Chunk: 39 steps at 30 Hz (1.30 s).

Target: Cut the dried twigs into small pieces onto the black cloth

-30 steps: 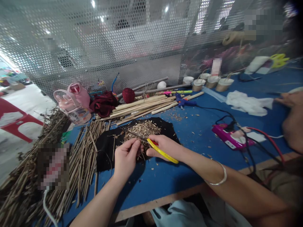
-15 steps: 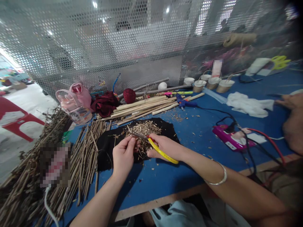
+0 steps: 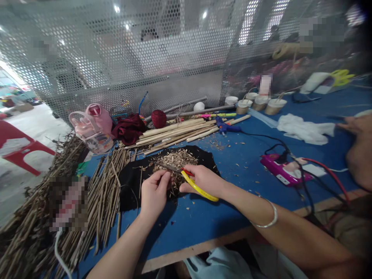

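Observation:
My right hand point(image 3: 205, 180) grips a pair of shears point(image 3: 200, 188) with yellow and red handles, its dark narrow blades pointing left over a pile of chopped stem pieces point(image 3: 177, 158). Just below the blade tips, my left hand point(image 3: 155, 190) is closed in a pinch, thumb against fingers. Whatever lies between those fingertips is too small and too hidden to name. The pile rests on a black cloth point(image 3: 130, 193) spread on the blue table point(image 3: 192, 224). Left of the cloth lies a heap of long dry stems point(image 3: 101, 201).
Pale peeled sticks point(image 3: 174, 131), a dark red yarn ball point(image 3: 159, 118) and a blue glue gun point(image 3: 226, 126) lie behind the cloth. To the right are a purple power strip point(image 3: 281, 170) with cables, white gloves point(image 3: 305, 128), several cups point(image 3: 274, 106) and another person's arm point(image 3: 360, 151).
My left hand has shifted slightly right, nearer the shears. The shears' red handle shows more, and their blades have shifted slightly. The surrounding things stay put.

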Available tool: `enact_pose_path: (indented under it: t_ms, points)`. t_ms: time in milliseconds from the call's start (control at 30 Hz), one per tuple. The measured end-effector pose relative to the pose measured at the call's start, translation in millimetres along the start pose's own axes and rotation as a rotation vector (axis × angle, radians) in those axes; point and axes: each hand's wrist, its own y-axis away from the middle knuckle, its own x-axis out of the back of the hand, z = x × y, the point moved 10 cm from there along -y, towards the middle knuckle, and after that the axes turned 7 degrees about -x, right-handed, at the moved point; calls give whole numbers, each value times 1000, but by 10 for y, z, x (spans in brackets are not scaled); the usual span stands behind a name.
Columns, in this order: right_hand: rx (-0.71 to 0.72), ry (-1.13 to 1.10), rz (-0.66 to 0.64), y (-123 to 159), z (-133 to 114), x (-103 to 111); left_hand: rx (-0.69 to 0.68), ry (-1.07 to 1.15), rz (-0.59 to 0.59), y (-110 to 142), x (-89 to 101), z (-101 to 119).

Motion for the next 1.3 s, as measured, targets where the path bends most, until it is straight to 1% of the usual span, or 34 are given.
enact_pose_path:
  t_ms: [133, 300, 400, 500, 600, 700, 800, 867, 933, 1033, 1133, 1300]
  points:
    - [-46, 43, 0, -45, 70, -1, 56, 55, -11, -6, -25, -59]
    - [-74, 105, 6, -73, 114, -4, 105, 5, -59, -16, -48, -117]
    - [-36, 139, 31, -41, 43, 29, 107, 30, -26, -37, -5, -125]
    - [23, 113, 23, -2, -30, 17, 109, 78, -8, -47, 5, -130]
    - [64, 58, 7, 0, -43, -22, 102, 102, -56, -37, -65, -128]
    - [39, 41, 7, -42, 22, -46, 89, 119, -98, -28, -127, -125]
    - [-1, 110, 58, -86, 79, -12, 73, 153, -92, -52, -118, -134]
    - [-7, 159, 123, -93, 82, 49, 60, 202, -61, -89, -74, -145]
    - [6, 176, 151, -84, 61, 79, 54, 258, -25, -126, -28, -162]
    - [55, 157, 117, -55, 0, 62, 59, 285, -15, -152, -14, -178]
    - [79, 127, 70, -26, -40, 39, 65, 281, -59, -134, -76, -170]
    - [105, 82, 80, -1, -88, 57, 49, 269, -91, -103, -134, -159]
